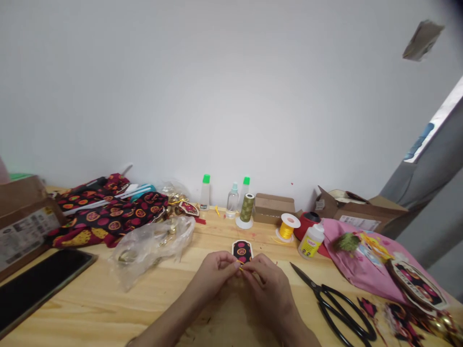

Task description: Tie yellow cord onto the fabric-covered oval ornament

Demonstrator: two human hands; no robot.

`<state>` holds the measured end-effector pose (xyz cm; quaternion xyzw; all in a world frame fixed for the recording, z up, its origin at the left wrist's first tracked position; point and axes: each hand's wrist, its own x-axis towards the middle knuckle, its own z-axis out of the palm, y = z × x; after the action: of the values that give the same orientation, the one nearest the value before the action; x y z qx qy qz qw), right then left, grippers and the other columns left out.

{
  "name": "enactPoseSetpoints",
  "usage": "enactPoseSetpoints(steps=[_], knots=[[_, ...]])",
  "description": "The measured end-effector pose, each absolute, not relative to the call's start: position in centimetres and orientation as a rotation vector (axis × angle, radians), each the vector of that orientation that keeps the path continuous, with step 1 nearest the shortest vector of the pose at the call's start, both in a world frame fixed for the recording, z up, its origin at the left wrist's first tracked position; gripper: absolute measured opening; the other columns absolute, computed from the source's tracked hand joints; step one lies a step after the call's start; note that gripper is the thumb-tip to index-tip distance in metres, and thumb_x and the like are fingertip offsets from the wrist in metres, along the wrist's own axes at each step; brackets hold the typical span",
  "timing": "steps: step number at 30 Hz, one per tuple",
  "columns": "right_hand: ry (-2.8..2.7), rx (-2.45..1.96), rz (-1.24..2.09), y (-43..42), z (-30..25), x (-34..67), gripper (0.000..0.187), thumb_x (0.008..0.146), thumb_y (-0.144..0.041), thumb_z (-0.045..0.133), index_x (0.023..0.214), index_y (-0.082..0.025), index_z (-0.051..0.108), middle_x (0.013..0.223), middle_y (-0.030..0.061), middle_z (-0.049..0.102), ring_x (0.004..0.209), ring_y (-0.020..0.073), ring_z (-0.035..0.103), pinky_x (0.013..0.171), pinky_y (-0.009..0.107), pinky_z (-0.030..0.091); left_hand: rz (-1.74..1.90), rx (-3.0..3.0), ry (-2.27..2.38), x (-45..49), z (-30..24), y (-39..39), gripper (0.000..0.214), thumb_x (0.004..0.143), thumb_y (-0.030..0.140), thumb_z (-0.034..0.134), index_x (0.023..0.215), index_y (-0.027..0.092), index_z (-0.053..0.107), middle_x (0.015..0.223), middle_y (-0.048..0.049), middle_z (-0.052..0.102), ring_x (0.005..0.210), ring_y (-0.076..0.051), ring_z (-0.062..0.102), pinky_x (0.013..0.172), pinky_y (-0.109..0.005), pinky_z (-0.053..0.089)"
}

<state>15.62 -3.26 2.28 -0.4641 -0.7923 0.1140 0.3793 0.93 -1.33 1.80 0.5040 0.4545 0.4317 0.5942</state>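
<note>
My left hand and my right hand meet over the wooden table, fingertips pinched together on a short piece of yellow cord. Just beyond the fingertips lies a small black patterned fabric piece with red and orange circles. Both hands are closed in a pinch; how far the cord runs inside the fingers is hidden.
Black scissors lie to the right. A yellow cord spool, olive thread cone, glue bottle, small bottles, plastic bag, patterned fabric, pink bag, cardboard boxes and a dark tablet surround them.
</note>
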Motion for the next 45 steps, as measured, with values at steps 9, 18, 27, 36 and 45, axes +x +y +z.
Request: enactPoseSetpoints(steps=[9, 18, 27, 36, 45], knots=[[-2.001, -1.210, 0.283, -3.16, 1.87, 15.70, 0.017, 0.077, -0.019, 0.047, 0.074, -0.022, 0.063, 0.067, 0.0006, 0.057, 0.062, 0.0113, 0.054, 0.055, 0.019, 0.038, 1.085, 1.137, 1.054, 0.86, 1.74, -1.21, 0.024, 0.050, 0.032, 0.071, 0.057, 0.013, 0.058, 0.045, 0.0053, 0.056, 0.043, -0.007, 0.045, 0.048, -0.020, 0.033], [-2.057, -1.279, 0.295, -3.06, 1.65, 15.70, 0.016, 0.076, -0.015, 0.049, 0.073, -0.022, 0.062, 0.069, 0.0004, 0.058, 0.064, 0.0122, 0.054, 0.055, 0.020, 0.037, 1.071, 1.147, 1.030, 1.00, 1.88, -1.54, 0.023, 0.049, 0.029, 0.071, 0.058, 0.012, 0.059, 0.054, 0.0009, 0.062, 0.053, -0.011, 0.053, 0.056, -0.022, 0.038], [-2.043, -1.282, 0.319, -3.03, 1.33, 15.70, 0.016, 0.076, -0.016, 0.048, 0.072, -0.021, 0.062, 0.070, 0.0009, 0.058, 0.067, 0.0128, 0.053, 0.057, 0.021, 0.036, 1.063, 1.217, 1.045, 0.77, 1.49, -1.38, 0.019, 0.053, 0.028, 0.069, 0.060, 0.013, 0.059, 0.055, 0.0015, 0.062, 0.055, -0.011, 0.054, 0.057, -0.023, 0.039], [-2.078, -1.358, 0.402, -3.24, 2.00, 15.35, 0.020, 0.079, -0.020, 0.044, 0.075, -0.024, 0.063, 0.071, 0.0013, 0.058, 0.069, 0.0139, 0.052, 0.057, 0.021, 0.035, 1.081, 1.355, 1.021, 0.55, 1.21, -1.29, 0.027, 0.060, 0.023, 0.066, 0.084, 0.017, 0.055, 0.060, 0.0035, 0.060, 0.057, -0.010, 0.053, 0.055, -0.020, 0.036], [-1.962, -1.348, 0.587, -2.64, 1.45, 15.67, 0.022, 0.075, -0.023, 0.047, 0.066, -0.021, 0.067, 0.061, 0.0018, 0.057, 0.058, 0.0127, 0.050, 0.051, 0.021, 0.033, 1.031, 1.520, 1.046, 0.83, 1.38, -1.80, 0.044, 0.062, 0.022, 0.064, 0.103, 0.016, 0.048, 0.064, 0.0012, 0.061, 0.062, -0.014, 0.055, 0.059, -0.023, 0.037]])
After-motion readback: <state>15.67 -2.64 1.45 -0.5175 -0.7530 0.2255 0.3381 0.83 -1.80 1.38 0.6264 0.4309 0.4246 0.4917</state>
